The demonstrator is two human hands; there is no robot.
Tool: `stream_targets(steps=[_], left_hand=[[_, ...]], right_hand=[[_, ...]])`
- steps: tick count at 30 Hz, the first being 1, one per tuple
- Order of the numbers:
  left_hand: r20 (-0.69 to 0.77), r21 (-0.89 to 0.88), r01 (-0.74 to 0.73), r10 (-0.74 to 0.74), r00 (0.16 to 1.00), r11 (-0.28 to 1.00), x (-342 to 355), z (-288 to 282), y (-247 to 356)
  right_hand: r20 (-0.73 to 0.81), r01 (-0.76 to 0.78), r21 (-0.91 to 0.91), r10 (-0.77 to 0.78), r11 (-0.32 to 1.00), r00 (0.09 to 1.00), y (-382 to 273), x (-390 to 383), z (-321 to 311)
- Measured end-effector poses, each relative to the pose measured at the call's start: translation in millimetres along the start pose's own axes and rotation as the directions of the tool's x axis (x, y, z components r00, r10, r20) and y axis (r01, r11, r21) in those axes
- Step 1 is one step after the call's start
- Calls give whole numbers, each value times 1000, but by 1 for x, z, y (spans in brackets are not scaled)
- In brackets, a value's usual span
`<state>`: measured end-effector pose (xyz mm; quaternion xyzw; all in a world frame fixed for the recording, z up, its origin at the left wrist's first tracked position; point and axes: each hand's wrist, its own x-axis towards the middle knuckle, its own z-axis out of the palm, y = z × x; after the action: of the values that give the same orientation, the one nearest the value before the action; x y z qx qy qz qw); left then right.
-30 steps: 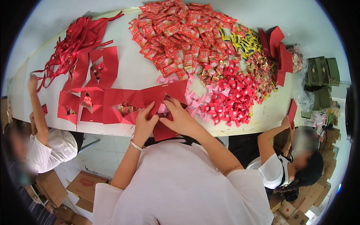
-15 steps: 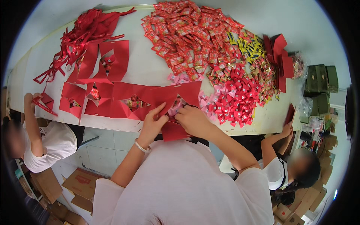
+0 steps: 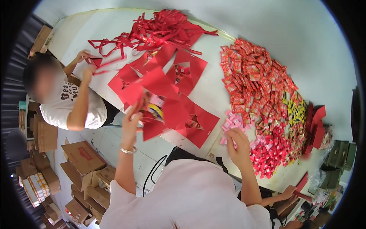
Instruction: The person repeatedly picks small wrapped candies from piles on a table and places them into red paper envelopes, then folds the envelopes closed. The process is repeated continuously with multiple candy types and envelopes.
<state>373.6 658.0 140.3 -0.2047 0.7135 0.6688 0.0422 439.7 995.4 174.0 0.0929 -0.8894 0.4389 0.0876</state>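
My left hand (image 3: 130,124) grips the edge of a red folded-card box (image 3: 153,129), lifted and tilted over other boxes at the table's front edge. Through its opening show wrapped sweets (image 3: 155,105) in pink, yellow and blue. Fingers bent and thumb apart, my right hand (image 3: 238,147) is beside the pink-wrapped sweets (image 3: 236,120), with nothing visible in it. Several red boxes filled with sweets lie beyond and beside the held one, among them a box (image 3: 206,129) to its right and another (image 3: 186,72) farther back.
Red ribbons (image 3: 162,32) are heaped at the back. Red packets (image 3: 255,72), yellow sweets (image 3: 294,108) and red sweets (image 3: 268,152) cover the right side. A co-worker (image 3: 76,103) handles red ribbon at left; another's hand (image 3: 289,192) is at right. Cardboard boxes (image 3: 84,156) stand on the floor.
My left hand has lifted the box and carried it left over the others. My right hand has left it and moved to the pink sweets. The whole view has turned leftward.
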Motion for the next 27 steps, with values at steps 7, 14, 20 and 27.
stream_targets(steps=[7,14,20,27], left_hand=[[-145,-151,-27,5,989,988,131,-47,17],[-251,-334,14,-104,962,942,315,-43,22],[-71,-441,40,-79,994,897,376,-4,36],[-82,-162,-120,108,991,979,410,40,29]], right_hand=[[63,-54,31,52,998,997,2,5,27],[-5,-186,-81,186,979,983,24,9,24],[-75,-428,-179,422,886,904,50,-10,9],[-189,-481,-174,451,859,872,75,-31,14]])
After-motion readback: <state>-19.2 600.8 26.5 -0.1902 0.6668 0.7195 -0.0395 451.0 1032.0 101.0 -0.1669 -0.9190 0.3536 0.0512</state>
